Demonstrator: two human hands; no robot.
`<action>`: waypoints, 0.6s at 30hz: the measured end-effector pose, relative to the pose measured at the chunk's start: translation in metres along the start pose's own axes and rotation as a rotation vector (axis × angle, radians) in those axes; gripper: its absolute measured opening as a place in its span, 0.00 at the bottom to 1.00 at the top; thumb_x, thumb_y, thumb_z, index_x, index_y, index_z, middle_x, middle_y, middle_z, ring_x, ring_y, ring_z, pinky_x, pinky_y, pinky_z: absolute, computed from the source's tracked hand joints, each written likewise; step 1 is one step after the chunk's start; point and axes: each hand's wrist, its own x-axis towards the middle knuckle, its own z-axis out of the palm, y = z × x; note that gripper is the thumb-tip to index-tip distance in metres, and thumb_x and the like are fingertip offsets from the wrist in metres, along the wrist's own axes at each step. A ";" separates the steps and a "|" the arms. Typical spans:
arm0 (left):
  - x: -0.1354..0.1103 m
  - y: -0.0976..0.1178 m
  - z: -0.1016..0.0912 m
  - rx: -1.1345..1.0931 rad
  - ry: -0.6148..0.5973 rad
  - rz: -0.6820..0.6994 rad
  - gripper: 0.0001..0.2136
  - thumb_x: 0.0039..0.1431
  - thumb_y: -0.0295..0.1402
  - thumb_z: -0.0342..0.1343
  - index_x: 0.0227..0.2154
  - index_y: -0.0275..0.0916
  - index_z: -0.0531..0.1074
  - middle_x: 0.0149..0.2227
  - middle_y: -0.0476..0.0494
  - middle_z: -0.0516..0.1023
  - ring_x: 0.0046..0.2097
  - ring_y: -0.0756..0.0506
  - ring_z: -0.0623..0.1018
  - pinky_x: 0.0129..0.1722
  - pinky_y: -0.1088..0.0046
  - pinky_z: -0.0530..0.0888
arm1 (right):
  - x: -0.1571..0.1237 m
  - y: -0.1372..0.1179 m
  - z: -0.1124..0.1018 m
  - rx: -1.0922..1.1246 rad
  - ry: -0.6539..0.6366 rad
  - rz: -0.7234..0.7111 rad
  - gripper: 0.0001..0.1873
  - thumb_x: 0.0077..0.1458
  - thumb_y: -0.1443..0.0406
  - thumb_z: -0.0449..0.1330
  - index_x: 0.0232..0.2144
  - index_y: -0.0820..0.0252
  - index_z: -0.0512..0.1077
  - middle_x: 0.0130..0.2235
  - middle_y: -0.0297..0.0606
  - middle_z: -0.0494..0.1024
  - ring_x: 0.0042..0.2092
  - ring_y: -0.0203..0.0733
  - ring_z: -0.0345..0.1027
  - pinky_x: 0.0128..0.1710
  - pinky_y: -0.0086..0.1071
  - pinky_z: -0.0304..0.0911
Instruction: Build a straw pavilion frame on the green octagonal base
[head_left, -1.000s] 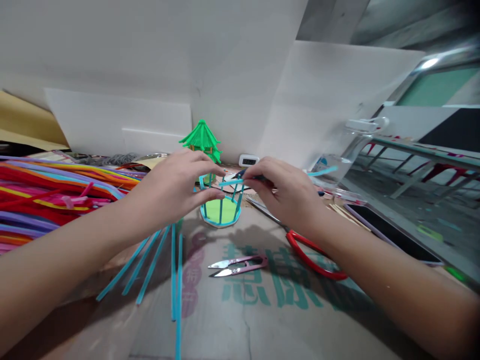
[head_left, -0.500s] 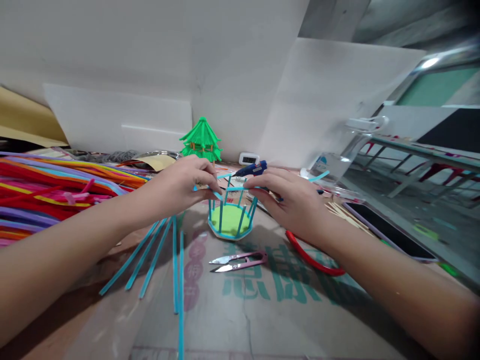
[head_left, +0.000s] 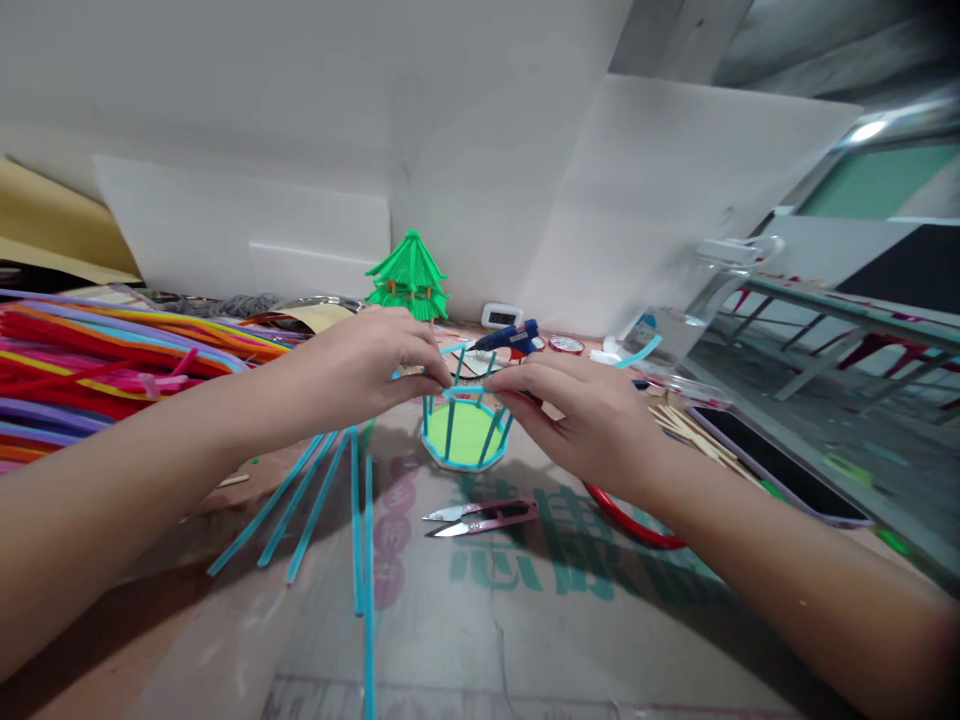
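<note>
A small model [head_left: 463,432] stands on the cardboard, with a green round base and several upright blue pipe-cleaner posts. My left hand [head_left: 360,368] pinches the blue ring on top of the posts from the left. From the right, my right hand [head_left: 581,412] pinches the same ring, fingers closed. Both hands hover just above the model's base.
Several loose blue pipe cleaners [head_left: 330,495] lie at the near left. Pink thread snips [head_left: 484,517] lie in front of the model, red-handled scissors [head_left: 630,520] under my right wrist. A multicoloured pipe-cleaner pile [head_left: 97,360], green pagoda model [head_left: 409,272], blue glue gun [head_left: 510,340] and phone [head_left: 772,460] surround.
The model has moved nearer to me and down onto the cardboard. My hands came closer together on its top ring. The glue gun, hidden behind my right hand before, now shows.
</note>
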 end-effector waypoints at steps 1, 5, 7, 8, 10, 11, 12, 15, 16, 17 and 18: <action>0.000 0.000 0.000 0.011 -0.005 -0.002 0.07 0.65 0.33 0.57 0.39 0.44 0.81 0.39 0.46 0.83 0.42 0.45 0.78 0.43 0.68 0.69 | 0.000 0.001 0.000 0.000 -0.003 0.000 0.08 0.65 0.68 0.56 0.39 0.60 0.76 0.32 0.38 0.81 0.32 0.38 0.71 0.31 0.31 0.60; 0.000 0.000 0.000 0.030 -0.011 0.006 0.07 0.65 0.33 0.57 0.39 0.45 0.82 0.37 0.46 0.83 0.40 0.45 0.78 0.41 0.69 0.69 | -0.002 0.006 0.002 0.027 0.020 0.027 0.06 0.63 0.70 0.59 0.37 0.60 0.76 0.33 0.36 0.82 0.32 0.37 0.72 0.31 0.30 0.60; 0.001 0.001 0.000 0.033 -0.005 0.007 0.07 0.65 0.33 0.57 0.39 0.45 0.82 0.37 0.46 0.83 0.40 0.45 0.79 0.41 0.69 0.69 | -0.002 0.009 0.003 0.066 0.025 0.024 0.06 0.62 0.71 0.59 0.37 0.61 0.77 0.34 0.37 0.82 0.33 0.37 0.73 0.32 0.30 0.61; 0.001 0.001 0.000 0.035 -0.001 0.007 0.07 0.65 0.33 0.57 0.38 0.45 0.82 0.37 0.46 0.83 0.40 0.45 0.79 0.41 0.69 0.69 | -0.002 0.010 0.003 0.088 0.018 0.018 0.07 0.63 0.71 0.59 0.38 0.61 0.78 0.34 0.38 0.82 0.33 0.37 0.73 0.32 0.30 0.62; 0.001 0.002 0.001 0.037 0.004 0.004 0.07 0.65 0.33 0.57 0.38 0.44 0.81 0.37 0.46 0.83 0.40 0.45 0.79 0.41 0.69 0.69 | -0.003 0.010 0.004 0.120 -0.009 0.002 0.09 0.63 0.71 0.58 0.40 0.61 0.78 0.35 0.39 0.82 0.33 0.37 0.73 0.32 0.30 0.62; 0.001 0.003 0.001 0.040 0.002 0.002 0.07 0.65 0.32 0.57 0.38 0.44 0.81 0.37 0.46 0.83 0.41 0.45 0.79 0.41 0.69 0.69 | -0.003 0.010 0.004 0.129 -0.019 -0.002 0.10 0.64 0.71 0.57 0.41 0.61 0.79 0.35 0.39 0.82 0.33 0.37 0.72 0.31 0.29 0.62; 0.001 0.003 0.001 0.045 -0.001 -0.001 0.07 0.65 0.32 0.57 0.38 0.44 0.82 0.37 0.46 0.83 0.41 0.44 0.79 0.42 0.68 0.69 | -0.004 0.010 0.005 0.132 -0.024 -0.003 0.10 0.64 0.71 0.57 0.42 0.61 0.79 0.35 0.40 0.82 0.33 0.37 0.72 0.31 0.29 0.62; 0.001 0.004 0.001 0.062 -0.003 -0.007 0.07 0.64 0.32 0.57 0.38 0.43 0.82 0.37 0.46 0.83 0.41 0.44 0.79 0.42 0.68 0.69 | -0.004 0.010 0.005 0.127 -0.027 0.010 0.11 0.65 0.70 0.56 0.42 0.60 0.79 0.35 0.40 0.82 0.34 0.37 0.72 0.32 0.29 0.63; 0.001 0.004 0.001 0.065 -0.004 -0.006 0.07 0.64 0.32 0.58 0.38 0.43 0.82 0.37 0.46 0.83 0.41 0.44 0.79 0.42 0.68 0.69 | -0.004 0.010 0.006 0.124 -0.030 0.017 0.11 0.65 0.70 0.55 0.42 0.60 0.79 0.35 0.39 0.82 0.34 0.36 0.72 0.32 0.29 0.63; 0.001 0.004 0.001 0.067 -0.006 -0.005 0.07 0.64 0.32 0.57 0.38 0.43 0.81 0.37 0.46 0.83 0.41 0.44 0.79 0.41 0.68 0.69 | -0.004 0.010 0.006 0.122 -0.036 0.020 0.11 0.65 0.70 0.55 0.42 0.59 0.79 0.35 0.39 0.81 0.33 0.36 0.72 0.32 0.29 0.63; 0.001 0.004 0.000 0.067 -0.009 -0.004 0.07 0.64 0.32 0.57 0.38 0.43 0.81 0.37 0.46 0.83 0.40 0.44 0.79 0.41 0.68 0.69 | -0.004 0.011 0.006 0.123 -0.042 0.015 0.11 0.65 0.70 0.55 0.42 0.59 0.79 0.34 0.39 0.81 0.33 0.36 0.72 0.31 0.28 0.62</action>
